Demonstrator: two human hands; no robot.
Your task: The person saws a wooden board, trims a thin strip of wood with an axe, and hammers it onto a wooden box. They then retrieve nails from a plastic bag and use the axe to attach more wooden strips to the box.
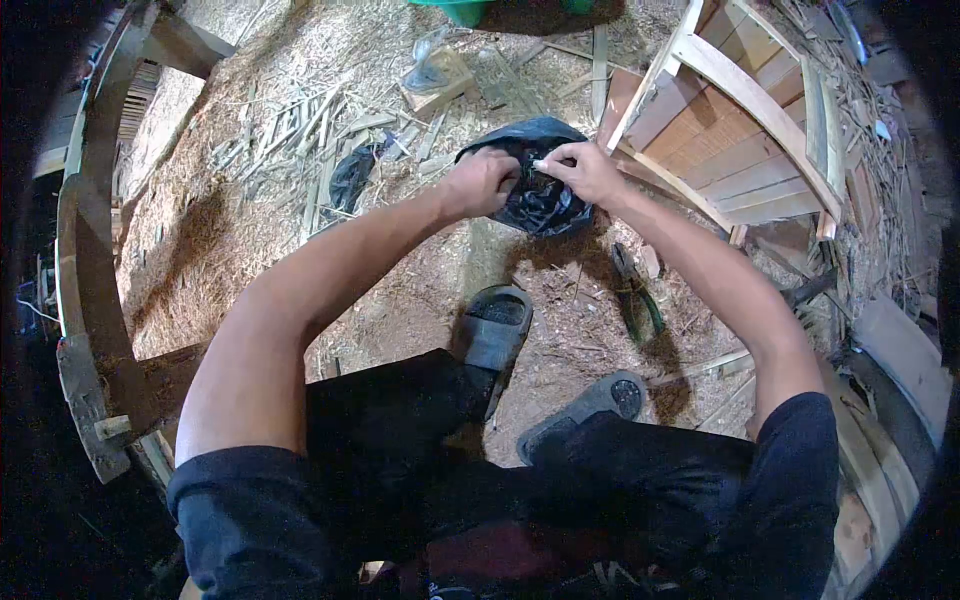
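Note:
A black plastic bag (545,212) stands open-mouthed in front of me, with dark contents inside. My left hand (482,183) is at the bag's left rim, its fingers curled over the edge; what they grip is mostly hidden. At the right side of the mouth, my right hand (583,172) pinches a small whitish piece (541,165) between thumb and fingertips. The two hands are a short way apart over the opening.
Green-handled pliers (636,295) lie on the shavings right of the bag. A slatted wooden frame (740,125) stands at the upper right. A wooden block (437,82) and a crumpled black bag (350,180) are further left. My sandalled feet are below.

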